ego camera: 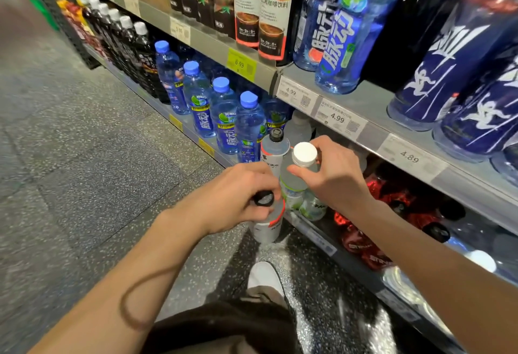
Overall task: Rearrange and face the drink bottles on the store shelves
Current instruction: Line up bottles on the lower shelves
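- My left hand point(238, 196) is wrapped around the neck of a black-capped bottle point(266, 224), clear with a white and red label, held out in front of the lower shelf point(316, 237).
- My right hand point(333, 174) pinches a white-capped bottle point(304, 154) just under the cap, right at the shelf edge.
- Another black-capped one point(276, 143) stands between the two, touching I think, hard to tell.
- Blue-capped bottles point(222, 114) line up to the left.
- My white shoe point(265, 278) is on the speckled floor point(84, 157).
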### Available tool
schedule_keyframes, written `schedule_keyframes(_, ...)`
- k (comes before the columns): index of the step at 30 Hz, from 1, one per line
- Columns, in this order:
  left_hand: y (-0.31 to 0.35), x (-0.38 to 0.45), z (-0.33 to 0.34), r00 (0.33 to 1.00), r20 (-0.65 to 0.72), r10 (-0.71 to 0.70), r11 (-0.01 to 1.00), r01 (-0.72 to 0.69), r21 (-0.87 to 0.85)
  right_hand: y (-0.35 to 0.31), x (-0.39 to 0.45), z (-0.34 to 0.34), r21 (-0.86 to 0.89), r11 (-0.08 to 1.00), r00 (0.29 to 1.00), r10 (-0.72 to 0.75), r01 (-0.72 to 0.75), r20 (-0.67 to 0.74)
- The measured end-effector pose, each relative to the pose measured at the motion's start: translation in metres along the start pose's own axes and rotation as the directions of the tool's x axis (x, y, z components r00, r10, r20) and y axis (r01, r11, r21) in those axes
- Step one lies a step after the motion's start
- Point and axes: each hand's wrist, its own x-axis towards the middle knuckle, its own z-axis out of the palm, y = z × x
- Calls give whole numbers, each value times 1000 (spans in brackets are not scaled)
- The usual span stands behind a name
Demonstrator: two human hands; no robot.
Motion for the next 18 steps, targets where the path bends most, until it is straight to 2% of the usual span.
schedule_keyframes(3,-3,1,0,1000,-2,21,1000,-21,17,5,1,9,-46,997,998,-57,56,-21)
schedule_keyframes(8,-4,1,-1,999,-27,41,999,-41,-8,10,12,13,-109,992,998,-68,69,18)
schedule_keyframes(14,5,4,1,992,-117,39,998,-45,-50,1,22,8,-209,970,975,156,-121,160)
schedule_keyframes(18,9,8,0,984,-175,30,997,-42,-68,1,31,6,-195,945,926,304,-263,222)
